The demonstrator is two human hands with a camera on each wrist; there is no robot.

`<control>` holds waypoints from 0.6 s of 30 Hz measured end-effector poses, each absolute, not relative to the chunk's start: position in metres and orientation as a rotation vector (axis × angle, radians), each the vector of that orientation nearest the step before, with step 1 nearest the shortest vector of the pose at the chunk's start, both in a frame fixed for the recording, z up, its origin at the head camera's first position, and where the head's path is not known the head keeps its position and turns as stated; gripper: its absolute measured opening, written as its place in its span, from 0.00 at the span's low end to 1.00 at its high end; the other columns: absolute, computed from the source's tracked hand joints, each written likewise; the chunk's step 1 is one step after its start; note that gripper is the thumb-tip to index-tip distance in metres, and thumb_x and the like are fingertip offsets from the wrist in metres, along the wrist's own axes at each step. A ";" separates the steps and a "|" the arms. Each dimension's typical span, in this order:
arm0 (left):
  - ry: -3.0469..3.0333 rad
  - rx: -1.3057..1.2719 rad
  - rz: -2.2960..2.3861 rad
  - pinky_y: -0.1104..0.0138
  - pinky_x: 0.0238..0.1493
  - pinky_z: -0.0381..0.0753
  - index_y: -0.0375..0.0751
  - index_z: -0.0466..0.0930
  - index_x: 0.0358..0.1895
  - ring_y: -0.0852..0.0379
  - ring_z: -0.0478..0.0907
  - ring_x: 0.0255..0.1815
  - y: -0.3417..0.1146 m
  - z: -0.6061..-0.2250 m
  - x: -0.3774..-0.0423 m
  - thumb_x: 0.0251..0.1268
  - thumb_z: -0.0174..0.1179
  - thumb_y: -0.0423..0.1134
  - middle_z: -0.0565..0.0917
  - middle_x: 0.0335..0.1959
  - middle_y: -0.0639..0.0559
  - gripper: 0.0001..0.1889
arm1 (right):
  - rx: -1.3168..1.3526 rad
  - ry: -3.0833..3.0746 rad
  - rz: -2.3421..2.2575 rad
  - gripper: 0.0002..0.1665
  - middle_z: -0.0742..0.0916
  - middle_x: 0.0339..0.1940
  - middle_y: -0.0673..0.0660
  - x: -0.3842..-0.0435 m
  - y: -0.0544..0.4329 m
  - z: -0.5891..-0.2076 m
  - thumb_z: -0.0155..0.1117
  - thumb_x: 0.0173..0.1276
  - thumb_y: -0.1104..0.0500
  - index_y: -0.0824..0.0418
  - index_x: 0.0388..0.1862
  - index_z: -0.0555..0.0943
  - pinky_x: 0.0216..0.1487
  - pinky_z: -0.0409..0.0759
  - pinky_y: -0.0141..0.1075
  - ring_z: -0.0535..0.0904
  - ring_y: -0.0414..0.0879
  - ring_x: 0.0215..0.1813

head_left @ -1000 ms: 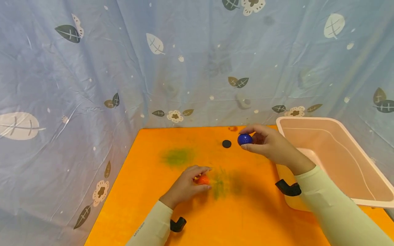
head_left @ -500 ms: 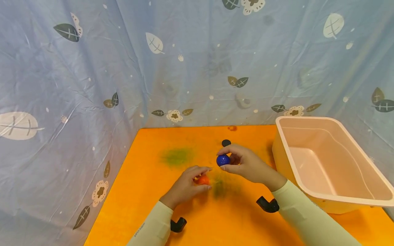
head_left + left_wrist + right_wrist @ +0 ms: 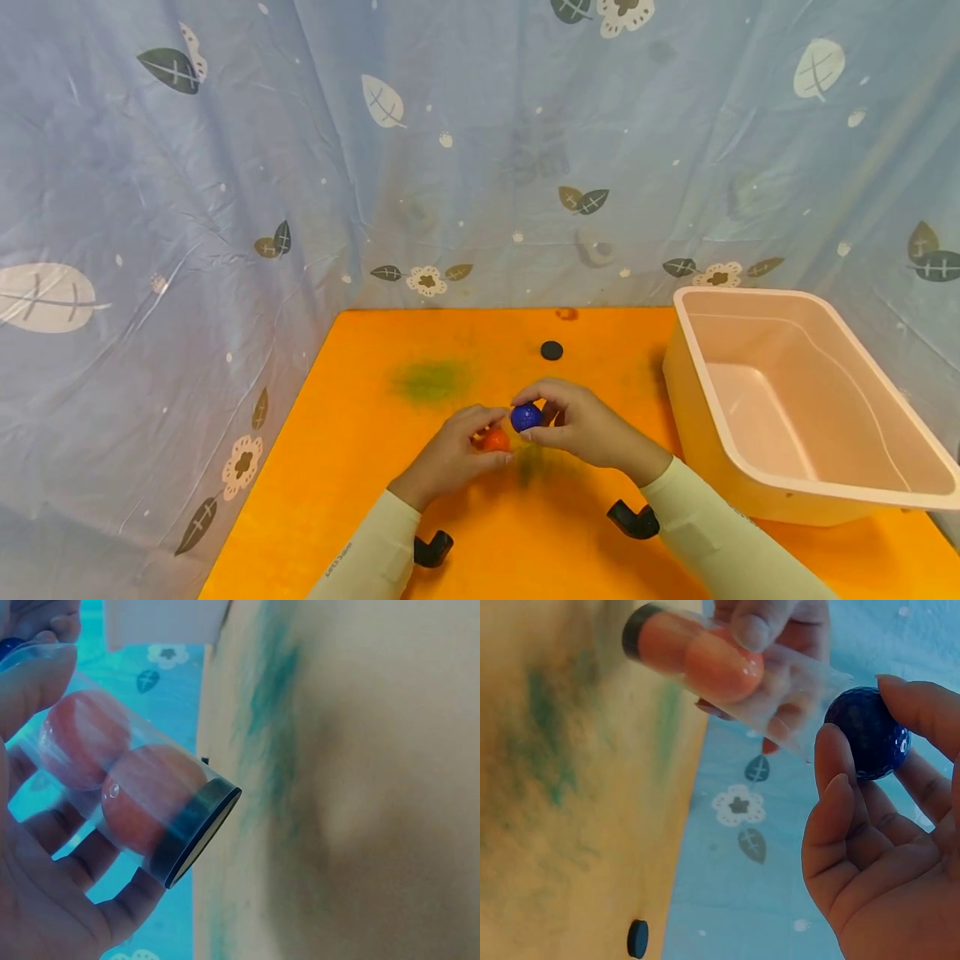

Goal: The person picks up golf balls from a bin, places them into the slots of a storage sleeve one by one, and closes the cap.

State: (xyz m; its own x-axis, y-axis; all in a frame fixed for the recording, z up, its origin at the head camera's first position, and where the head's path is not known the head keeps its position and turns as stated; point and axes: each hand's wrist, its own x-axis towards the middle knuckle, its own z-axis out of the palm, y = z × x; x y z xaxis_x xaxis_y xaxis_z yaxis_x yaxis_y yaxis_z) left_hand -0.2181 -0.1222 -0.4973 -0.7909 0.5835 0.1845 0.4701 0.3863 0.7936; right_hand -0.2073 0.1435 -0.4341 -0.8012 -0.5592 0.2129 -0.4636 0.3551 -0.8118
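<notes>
My left hand (image 3: 453, 450) grips a clear tube (image 3: 795, 697) above the table, thumb on one side and fingers round the other. Two orange balls (image 3: 154, 795) sit inside, toward the end closed by a black cap (image 3: 199, 832). A dimpled blue golf ball (image 3: 864, 733) is pinched between the thumb and fingers of my right hand (image 3: 588, 429). That ball is right at the tube's uncapped mouth, in line with it in the right wrist view. Farther back on the table lies a loose black disc (image 3: 552, 350), resembling the tube's cap.
An orange table (image 3: 360, 500) with green smudges lies under both hands. A peach plastic basin (image 3: 712, 400) stands on its right side. Blue leaf-patterned curtains (image 3: 480, 167) hang behind and to the left. Each wrist carries a black mount (image 3: 633, 521).
My right hand has brought the blue golf ball leftward and nearer to me, from beside the black disc to the tube's mouth. The left hand has stayed in place with the tube.
</notes>
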 end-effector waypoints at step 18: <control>2.480 0.982 1.402 0.58 0.53 0.81 0.54 0.81 0.76 0.54 0.75 0.50 -0.121 -0.501 -0.220 0.74 0.75 0.48 0.81 0.53 0.64 0.30 | -0.965 2.533 -1.435 0.19 0.86 0.54 0.56 -0.206 0.143 -0.441 0.76 0.75 0.65 0.59 0.62 0.86 0.37 0.84 0.40 0.82 0.46 0.38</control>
State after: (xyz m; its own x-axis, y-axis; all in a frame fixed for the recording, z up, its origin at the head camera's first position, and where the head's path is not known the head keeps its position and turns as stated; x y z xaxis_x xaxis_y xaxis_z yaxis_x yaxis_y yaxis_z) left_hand -0.2205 -0.1215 -0.5007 -0.7804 0.5935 0.1967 0.4747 0.3576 0.8042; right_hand -0.2057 0.1433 -0.4409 -0.7995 -0.5537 0.2327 -0.4844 0.3652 -0.7950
